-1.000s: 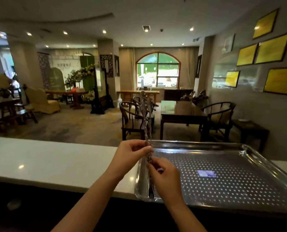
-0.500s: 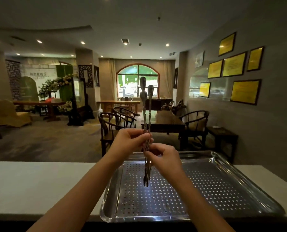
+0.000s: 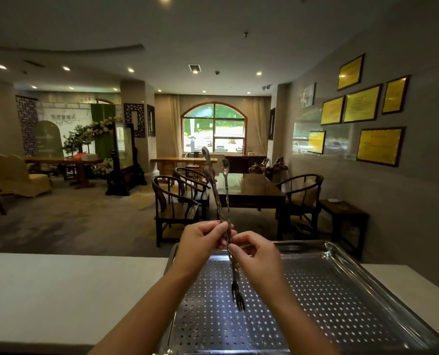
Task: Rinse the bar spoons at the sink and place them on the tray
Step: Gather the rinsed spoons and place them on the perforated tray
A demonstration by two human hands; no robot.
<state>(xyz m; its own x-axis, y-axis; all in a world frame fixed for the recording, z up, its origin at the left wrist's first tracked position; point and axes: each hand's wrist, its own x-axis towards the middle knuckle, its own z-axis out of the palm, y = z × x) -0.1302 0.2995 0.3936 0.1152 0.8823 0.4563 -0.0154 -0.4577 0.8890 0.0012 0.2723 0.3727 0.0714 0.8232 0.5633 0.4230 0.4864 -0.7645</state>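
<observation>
A bundle of long twisted-stem bar spoons (image 3: 219, 196) stands nearly upright above the perforated steel tray (image 3: 341, 290). Their bowls point up and their small fork ends (image 3: 238, 295) hang just over the tray's holes. My left hand (image 3: 203, 242) pinches the stems at mid-length from the left. My right hand (image 3: 257, 254) grips the same stems just below, from the right. The spoons tilt slightly, tops leaning left. The tray lies on a white counter (image 3: 59, 290) and holds nothing else that I can see.
Beyond the counter's far edge lies a dining room with dark wooden chairs (image 3: 175, 203) and a table (image 3: 249, 188). Framed gold plaques (image 3: 362, 103) hang on the right wall. The tray's raised rim (image 3: 346, 254) runs along the right.
The view has shifted so the tray sits more centred and closer. The spoons have tilted slightly left at the top and their fork ends have dropped nearer the tray. Both hands keep their hold.
</observation>
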